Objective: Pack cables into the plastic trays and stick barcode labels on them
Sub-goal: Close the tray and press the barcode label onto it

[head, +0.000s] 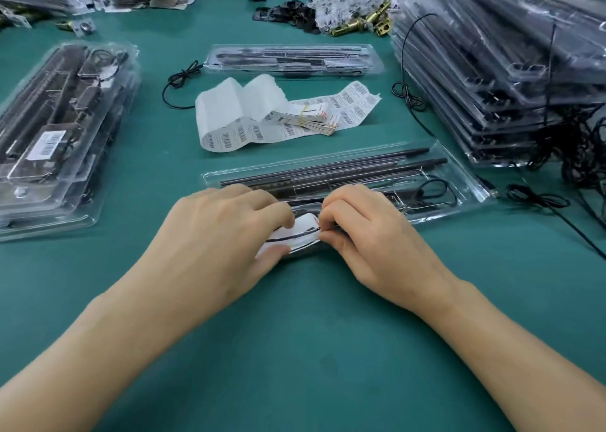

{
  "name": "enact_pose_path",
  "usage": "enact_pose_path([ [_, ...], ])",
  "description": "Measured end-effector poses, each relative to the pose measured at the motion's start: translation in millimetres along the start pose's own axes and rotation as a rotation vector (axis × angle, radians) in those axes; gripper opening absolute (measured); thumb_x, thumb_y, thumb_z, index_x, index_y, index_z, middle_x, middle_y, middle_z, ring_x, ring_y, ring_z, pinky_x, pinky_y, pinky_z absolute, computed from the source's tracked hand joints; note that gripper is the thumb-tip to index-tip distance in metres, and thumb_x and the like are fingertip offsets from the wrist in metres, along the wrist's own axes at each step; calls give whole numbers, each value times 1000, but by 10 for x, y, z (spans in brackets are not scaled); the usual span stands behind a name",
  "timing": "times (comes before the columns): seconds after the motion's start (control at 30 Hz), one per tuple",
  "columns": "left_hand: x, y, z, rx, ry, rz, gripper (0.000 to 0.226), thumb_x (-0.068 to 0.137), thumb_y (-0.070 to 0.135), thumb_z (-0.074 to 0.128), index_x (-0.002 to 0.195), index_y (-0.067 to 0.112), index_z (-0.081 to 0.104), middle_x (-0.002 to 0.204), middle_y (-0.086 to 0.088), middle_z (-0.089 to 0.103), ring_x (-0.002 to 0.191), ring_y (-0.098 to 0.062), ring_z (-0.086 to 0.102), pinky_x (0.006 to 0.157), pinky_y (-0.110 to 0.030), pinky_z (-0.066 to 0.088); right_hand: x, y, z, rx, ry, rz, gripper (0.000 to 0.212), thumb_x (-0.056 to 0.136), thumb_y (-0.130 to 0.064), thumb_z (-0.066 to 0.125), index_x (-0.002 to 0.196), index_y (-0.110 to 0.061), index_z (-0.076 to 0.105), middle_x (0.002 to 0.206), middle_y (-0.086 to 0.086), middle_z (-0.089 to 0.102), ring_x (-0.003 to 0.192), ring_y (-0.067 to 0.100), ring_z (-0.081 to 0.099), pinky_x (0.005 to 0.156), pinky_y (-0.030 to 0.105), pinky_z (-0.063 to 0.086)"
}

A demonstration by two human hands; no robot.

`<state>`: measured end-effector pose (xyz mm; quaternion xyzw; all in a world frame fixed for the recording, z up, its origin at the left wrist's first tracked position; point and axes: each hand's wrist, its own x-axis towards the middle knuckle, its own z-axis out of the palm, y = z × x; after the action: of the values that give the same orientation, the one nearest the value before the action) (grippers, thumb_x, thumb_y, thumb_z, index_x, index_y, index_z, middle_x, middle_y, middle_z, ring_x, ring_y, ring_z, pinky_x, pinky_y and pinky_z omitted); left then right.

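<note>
left hand (223, 234): fingers curled, thumb and fingertips pinching the left end of the label.
right hand (367, 234): fingers curled, fingertips pinching the right end of the same label.
label (303, 223): white, bowed upward between the two hands, at the near edge of the tray.
cable (292, 234): thin and black, lying across the label from one hand to the other.
tray (465, 175): clear plastic, just beyond the fingertips and reaching right of the right hand; dark rods and a coiled black wire lie in it.
label strip (278, 116): folded barcode sheets, beyond the tray from the hands.
far tray (295, 60): beyond the label strip.
left stack (62, 129): filled trays, well left of the left hand, barcode on top.
right stack (492, 70): filled trays, beyond and right of the right hand.
surface (311, 349): green, under both hands.
</note>
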<state>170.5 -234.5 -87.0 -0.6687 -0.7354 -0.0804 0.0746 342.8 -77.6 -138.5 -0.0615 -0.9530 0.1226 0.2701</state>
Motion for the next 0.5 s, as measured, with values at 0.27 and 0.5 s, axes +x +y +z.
enact_pose_path([
  [0.27, 62, 27, -19, 24, -64, -24, 30, 92, 51, 46, 121, 44, 48, 121, 22, 57, 109, -10, 55, 66, -31, 48, 2, -2, 0, 9, 5, 12, 5, 98, -9, 63, 94, -7, 60, 102, 4, 57, 91, 27, 55, 79, 45, 46],
  [0.5, 107, 69, -98, 125, -115, 61, 24, 84, 35, 68, 107, 35, 62, 97, 13, 68, 88, -18, 66, 52, -30, 42, 4, -16, -17, 25, -2, 7, 4, 97, -8, 63, 95, -5, 61, 103, 5, 58, 91, 27, 55, 80, 46, 47],
])
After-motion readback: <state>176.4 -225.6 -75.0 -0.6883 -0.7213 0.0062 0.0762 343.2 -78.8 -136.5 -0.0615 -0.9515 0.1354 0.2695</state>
